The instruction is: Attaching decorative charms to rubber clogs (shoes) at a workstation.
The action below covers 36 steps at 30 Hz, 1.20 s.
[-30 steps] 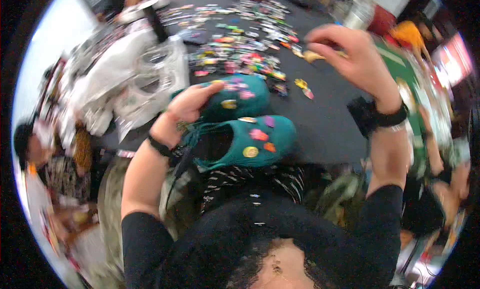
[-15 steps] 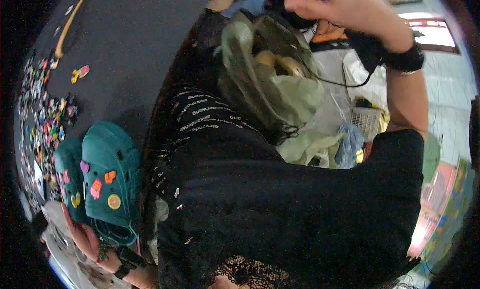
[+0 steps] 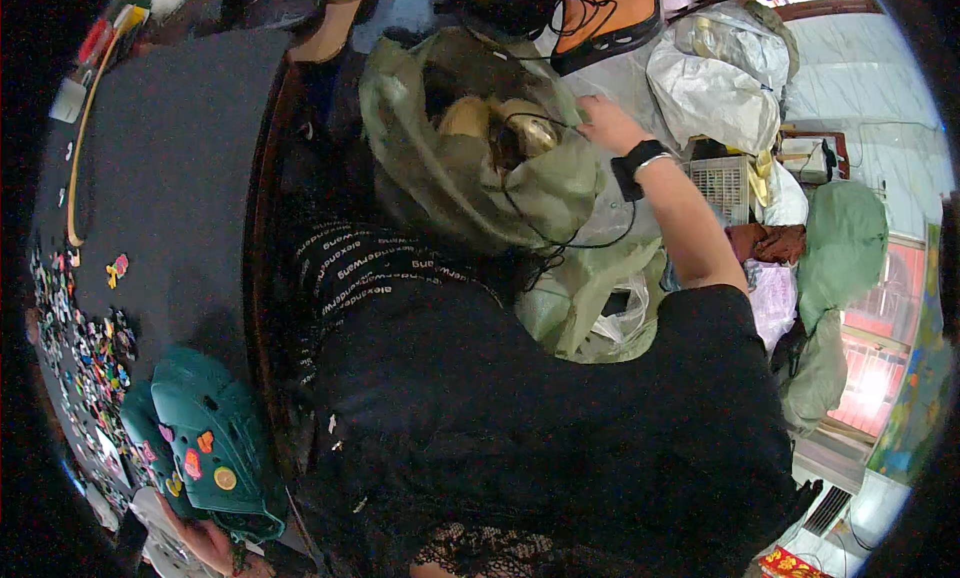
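Note:
My right hand (image 3: pixel 613 128), with a dark band at the wrist, has its fingertips closed at the right rim of a translucent green plastic bag (image 3: pixel 410 168). Inside that bag lie tan, rounded objects (image 3: pixel 465 123), partly hidden by its folds. A thin black cord runs over the bag's front. At lower left, my left hand (image 3: pixel 205 543) lies along the lower side of a pair of teal clogs (image 3: pixel 205 433), fingers stretched out and partly hidden. Colourful charms, among them an orange-slice shape (image 3: pixel 224 478), sit on the clogs.
Many small colourful pieces (image 3: pixel 95 348) lie heaped on the dark tabletop (image 3: pixel 180 168), with a loose pink-and-yellow charm (image 3: pixel 118 270) apart. More green bags (image 3: pixel 845 243), a white sack (image 3: pixel 715 88) and a plastic basket (image 3: pixel 718 190) stand at the right. A sandal-clad foot (image 3: pixel 615 23) is at the top.
My right hand has come down from the top of the picture to the green bag's rim. The view has shifted, so the clogs and table appear lower. My left hand stays by the clogs.

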Each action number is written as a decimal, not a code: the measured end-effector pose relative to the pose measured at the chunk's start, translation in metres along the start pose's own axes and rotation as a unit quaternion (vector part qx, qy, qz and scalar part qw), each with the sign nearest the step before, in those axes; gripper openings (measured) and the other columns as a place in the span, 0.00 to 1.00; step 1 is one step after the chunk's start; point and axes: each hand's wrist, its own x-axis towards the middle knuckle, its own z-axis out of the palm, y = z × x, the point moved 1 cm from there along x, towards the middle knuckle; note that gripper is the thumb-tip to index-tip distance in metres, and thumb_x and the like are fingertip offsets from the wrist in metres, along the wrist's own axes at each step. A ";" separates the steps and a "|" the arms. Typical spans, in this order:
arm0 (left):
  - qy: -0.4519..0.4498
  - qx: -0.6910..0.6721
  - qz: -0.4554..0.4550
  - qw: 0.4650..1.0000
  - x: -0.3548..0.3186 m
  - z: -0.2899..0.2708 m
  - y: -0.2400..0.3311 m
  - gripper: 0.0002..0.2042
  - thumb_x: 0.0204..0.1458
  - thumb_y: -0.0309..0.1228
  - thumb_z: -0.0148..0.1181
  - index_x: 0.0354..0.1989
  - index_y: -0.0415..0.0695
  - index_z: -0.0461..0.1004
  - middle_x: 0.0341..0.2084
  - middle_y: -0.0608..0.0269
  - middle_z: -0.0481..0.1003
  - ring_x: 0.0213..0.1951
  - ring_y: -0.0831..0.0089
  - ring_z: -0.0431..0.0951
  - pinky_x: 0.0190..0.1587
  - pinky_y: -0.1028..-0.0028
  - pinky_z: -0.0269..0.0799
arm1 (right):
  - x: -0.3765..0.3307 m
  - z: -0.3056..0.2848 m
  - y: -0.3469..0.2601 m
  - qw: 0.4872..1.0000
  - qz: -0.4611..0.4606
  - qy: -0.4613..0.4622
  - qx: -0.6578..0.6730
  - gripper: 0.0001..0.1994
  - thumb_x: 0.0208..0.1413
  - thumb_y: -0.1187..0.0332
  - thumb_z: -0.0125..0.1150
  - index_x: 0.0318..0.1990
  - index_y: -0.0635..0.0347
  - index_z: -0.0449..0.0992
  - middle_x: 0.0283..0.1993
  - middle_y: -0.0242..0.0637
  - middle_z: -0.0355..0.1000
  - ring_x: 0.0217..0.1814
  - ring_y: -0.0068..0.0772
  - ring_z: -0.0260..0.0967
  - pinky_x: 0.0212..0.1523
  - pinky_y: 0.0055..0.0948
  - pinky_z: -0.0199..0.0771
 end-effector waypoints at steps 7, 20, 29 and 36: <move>0.146 -0.020 -0.097 0.984 -0.009 0.009 0.010 0.36 0.40 0.17 0.46 0.65 0.43 0.51 0.61 0.51 0.55 0.60 0.61 0.57 0.64 0.64 0.48 | 0.049 0.057 -0.030 0.996 0.019 -0.046 0.068 0.22 0.51 0.66 0.53 0.54 0.60 0.64 0.47 0.54 0.67 0.51 0.54 0.64 0.51 0.41 0.65; 0.135 -0.027 -0.097 0.986 0.010 0.042 0.035 0.32 0.43 0.21 0.41 0.63 0.36 0.50 0.61 0.48 0.54 0.61 0.60 0.56 0.63 0.65 0.46 | -0.037 -0.071 -0.067 0.891 -0.017 -0.411 0.191 0.18 0.58 0.58 0.45 0.23 0.61 0.72 0.21 0.34 0.69 0.21 0.29 0.66 0.25 0.29 0.66; 0.046 0.177 0.071 0.981 -0.024 0.022 0.024 0.28 0.47 0.18 0.35 0.61 0.36 0.55 0.59 0.50 0.59 0.59 0.62 0.59 0.63 0.65 0.47 | -0.027 -0.176 -0.275 0.686 -0.233 -0.418 0.548 0.17 0.62 0.62 0.44 0.24 0.59 0.68 0.21 0.29 0.66 0.18 0.15 0.60 0.17 0.17 0.59; 0.138 -0.100 -0.008 0.985 -0.017 0.092 0.047 0.17 0.51 0.21 0.50 0.51 0.35 0.67 0.50 0.52 0.69 0.53 0.62 0.68 0.59 0.65 0.59 | 0.052 -0.049 -0.273 0.909 -0.376 -0.174 -0.033 0.12 0.52 0.64 0.52 0.28 0.67 0.72 0.27 0.56 0.68 0.33 0.59 0.67 0.35 0.47 0.67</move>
